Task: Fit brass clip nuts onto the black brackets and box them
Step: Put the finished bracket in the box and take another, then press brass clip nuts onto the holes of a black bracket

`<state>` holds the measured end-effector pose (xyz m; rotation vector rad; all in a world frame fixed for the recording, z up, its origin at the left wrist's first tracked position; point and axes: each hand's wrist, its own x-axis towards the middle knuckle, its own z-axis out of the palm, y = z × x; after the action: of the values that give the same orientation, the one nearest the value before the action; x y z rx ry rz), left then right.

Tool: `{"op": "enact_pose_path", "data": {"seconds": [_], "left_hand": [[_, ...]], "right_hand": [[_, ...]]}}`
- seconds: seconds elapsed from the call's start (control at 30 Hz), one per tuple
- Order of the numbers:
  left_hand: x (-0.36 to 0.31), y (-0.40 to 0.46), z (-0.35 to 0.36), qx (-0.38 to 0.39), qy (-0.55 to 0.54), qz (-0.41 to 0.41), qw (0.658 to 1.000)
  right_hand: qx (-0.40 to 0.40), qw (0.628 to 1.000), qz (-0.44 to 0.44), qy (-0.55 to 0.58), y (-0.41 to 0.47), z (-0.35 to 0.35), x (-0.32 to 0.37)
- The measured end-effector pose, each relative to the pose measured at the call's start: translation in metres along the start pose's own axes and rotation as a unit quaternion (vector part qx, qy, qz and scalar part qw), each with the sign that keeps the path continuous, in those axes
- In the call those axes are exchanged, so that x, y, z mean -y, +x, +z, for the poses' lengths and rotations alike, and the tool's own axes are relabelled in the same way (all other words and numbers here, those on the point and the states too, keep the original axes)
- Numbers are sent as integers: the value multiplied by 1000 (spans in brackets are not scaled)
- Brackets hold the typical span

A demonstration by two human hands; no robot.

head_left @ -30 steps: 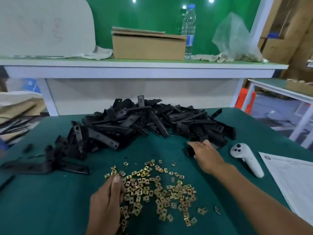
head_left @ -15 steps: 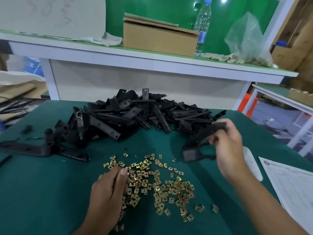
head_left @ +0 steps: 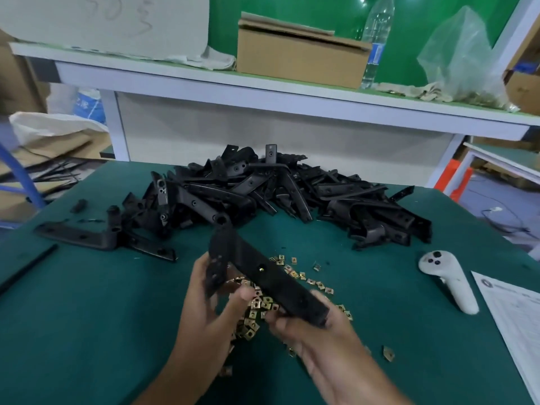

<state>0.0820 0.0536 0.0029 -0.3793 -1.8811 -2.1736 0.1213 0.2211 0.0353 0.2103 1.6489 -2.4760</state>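
Observation:
A black L-shaped bracket (head_left: 263,273) is held above the green table between both hands. My right hand (head_left: 315,331) grips its long arm from below at the near end. My left hand (head_left: 210,299) holds the short bent end, thumb toward the brass clip nuts (head_left: 263,305) scattered underneath; whether it also pinches a nut I cannot tell. A large heap of black brackets (head_left: 277,194) lies behind, across the table's far half. A cardboard box (head_left: 301,54) stands on the raised shelf at the back.
A white controller (head_left: 447,279) lies at the right, beside a printed sheet (head_left: 517,317) at the table's right edge. Loose brackets (head_left: 96,238) lie at the left. On the shelf stand a water bottle (head_left: 377,39) and a plastic bag (head_left: 464,57).
My right hand lifted a bracket from the heap's right side and carried it over the nuts. My left hand rose from the nut pile and took the bracket's bent end.

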Motion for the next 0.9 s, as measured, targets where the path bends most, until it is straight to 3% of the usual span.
{"op": "enact_pose_path", "data": {"seconds": [0.1, 0.17, 0.23, 0.3, 0.37, 0.43, 0.5, 0.63, 0.7, 0.8, 0.9], "left_hand": [[-2, 6, 1, -66, -16, -36, 997], [0, 9, -2, -109, -48, -85, 989], [-4, 10, -4, -134, -42, -118, 983], [-11, 10, -5, -131, -2, -140, 981], [-13, 12, -6, -129, 15, -147, 981], [-11, 13, -5, -126, 24, -145, 981], [-9, 11, -2, -115, 33, -126, 985], [2, 3, 2, -66, 54, -85, 993], [3, 1, 6, -34, 51, -58, 996], [6, -2, 10, 4, 2, -61, 998], [7, -4, 9, 21, 24, -83, 996]], "right_hand": [[119, 974, 32, -191, -14, -4, 1], [183, 912, 36, -365, -20, -16, 3], [133, 825, -57, -546, -23, -34, 7], [29, 747, -111, -655, -26, -56, 11], [-68, 695, -65, -713, -28, -80, 8], [-108, 634, 21, -765, -27, -94, 1], [-93, 625, 44, -774, -20, -98, -7], [-19, 712, -44, -701, 4, -91, -20], [13, 730, -90, -677, 21, -82, -21], [32, 700, -168, -694, 44, -68, -17], [17, 637, -245, -731, 49, -60, -12]]}}
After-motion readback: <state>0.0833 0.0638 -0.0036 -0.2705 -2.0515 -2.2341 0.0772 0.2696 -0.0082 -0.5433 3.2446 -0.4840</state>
